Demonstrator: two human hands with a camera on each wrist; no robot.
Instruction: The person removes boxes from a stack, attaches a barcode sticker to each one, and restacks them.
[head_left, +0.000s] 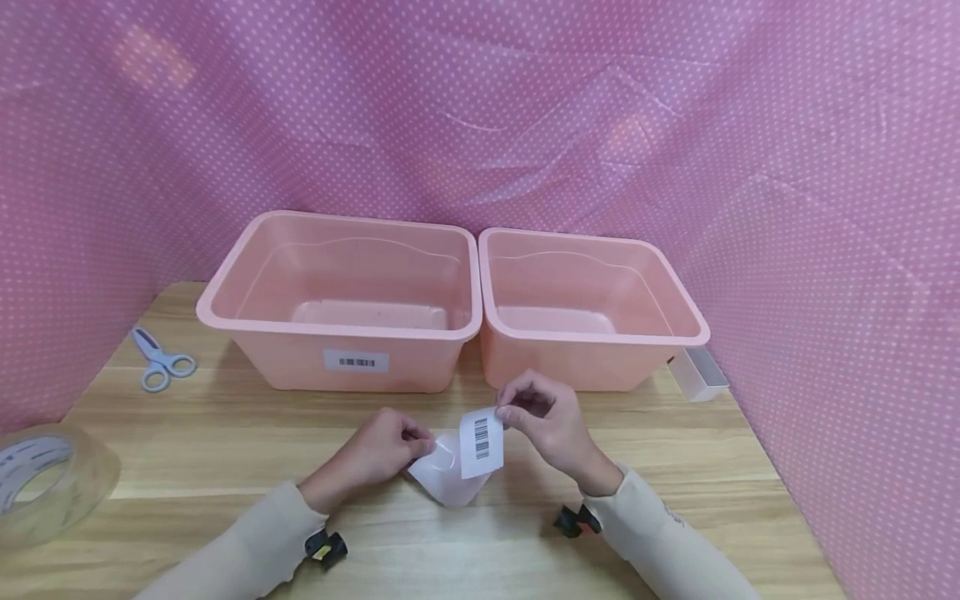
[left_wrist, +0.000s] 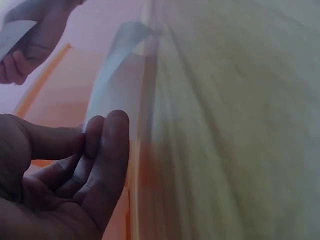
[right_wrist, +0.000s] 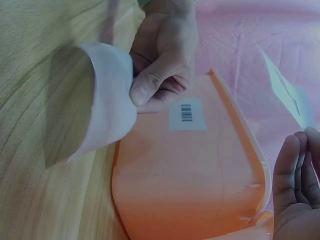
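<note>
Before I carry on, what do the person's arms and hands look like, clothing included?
The left sleeve and right sleeve are plain beige, reaching the wrists; the right bears a small dark marking. The left hand and right hand are gloveless. Each wrist has a small black device, the left one showing yellow, the right reddish.

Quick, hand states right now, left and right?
Left hand: closed, pinching a thin, curved, glossy whitish sheet.
Right hand: closed, pinching a white rectangular label with a black barcode.
</note>
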